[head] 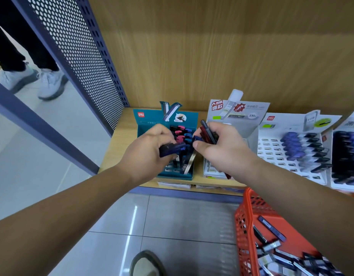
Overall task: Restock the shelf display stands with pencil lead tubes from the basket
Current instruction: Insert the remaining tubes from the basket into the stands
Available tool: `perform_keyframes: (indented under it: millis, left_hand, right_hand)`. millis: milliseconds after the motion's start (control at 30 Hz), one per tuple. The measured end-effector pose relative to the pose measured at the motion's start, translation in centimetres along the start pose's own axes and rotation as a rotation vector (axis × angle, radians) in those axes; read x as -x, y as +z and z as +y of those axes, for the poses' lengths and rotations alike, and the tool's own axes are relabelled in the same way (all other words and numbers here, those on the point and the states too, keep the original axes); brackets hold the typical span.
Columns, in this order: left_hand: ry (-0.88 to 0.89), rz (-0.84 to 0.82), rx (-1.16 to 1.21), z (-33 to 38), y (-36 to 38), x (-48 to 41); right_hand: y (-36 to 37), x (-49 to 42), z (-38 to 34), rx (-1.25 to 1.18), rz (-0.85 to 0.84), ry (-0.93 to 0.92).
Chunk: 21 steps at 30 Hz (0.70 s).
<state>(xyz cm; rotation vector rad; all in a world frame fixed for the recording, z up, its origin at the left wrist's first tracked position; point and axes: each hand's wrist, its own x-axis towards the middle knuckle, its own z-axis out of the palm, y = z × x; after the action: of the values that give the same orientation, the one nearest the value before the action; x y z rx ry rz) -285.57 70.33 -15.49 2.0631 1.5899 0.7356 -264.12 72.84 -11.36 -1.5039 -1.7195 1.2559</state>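
Head view, item by item, from your hands outward. Left hand (148, 148), centre of the frame: fingers curled round a small bundle of dark blue pencil lead tubes (172, 150), held over the teal display stand (152, 116); right hand (219, 148), just to its right: fingers and thumb curled round several dark red and black tubes (207, 132), one blue tube end pinched at the thumb and pointing towards the left hand; the two hands are close together but apart.

Teal display stand, directly beneath the left hand: rear rows filled with pink, blue and black capped tubes (181, 132); a few longer tubes lean at its front. Grey-headed display stand (249, 124), just right of the teal one, largely covered by your right hand and wrist. White slotted stand (271, 144), right of centre: blue and black tubes fill its right-hand columns, its left columns show bare slots. Fourth stand (349, 124), at the right edge, packed with dark tubes; detail blurred.

Wooden shelf board (120, 144) carries all four stands; wood-grain back panel (212, 46) above. Orange basket (244, 216), lower right, on the floor below your right forearm: loose tubes (271, 229) lie scattered inside. Perforated side panel (78, 56), upper left; white shoes (48, 82) of another person beyond it; your own shoe (146, 263) at the bottom edge on the grey tiles (172, 216).
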Motion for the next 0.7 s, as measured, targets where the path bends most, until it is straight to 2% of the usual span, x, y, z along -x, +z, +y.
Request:
perform_keyframes:
  millis: [100, 333, 567, 700]
  left_hand:
    - [0.058, -0.018, -0.034, -0.1, 0.1, -0.2]
    - [0.063, -0.032, -0.074, 0.2, 0.2, -0.8]
    - [-0.033, -0.085, -0.080, 0.7, -0.3, -1.3]
    - [-0.063, -0.055, -0.028, 0.8, -0.2, -1.4]
  right_hand:
    - [0.4, -0.1, -0.1, 0.008, -0.020, 0.004]
    - [0.8, -0.5, 1.0, -0.010, -0.049, 0.033]
    - [0.9, -0.8, 1.4, -0.019, -0.084, 0.071]
    - [0.6, -0.7, 0.9, -0.038, -0.106, 0.069]
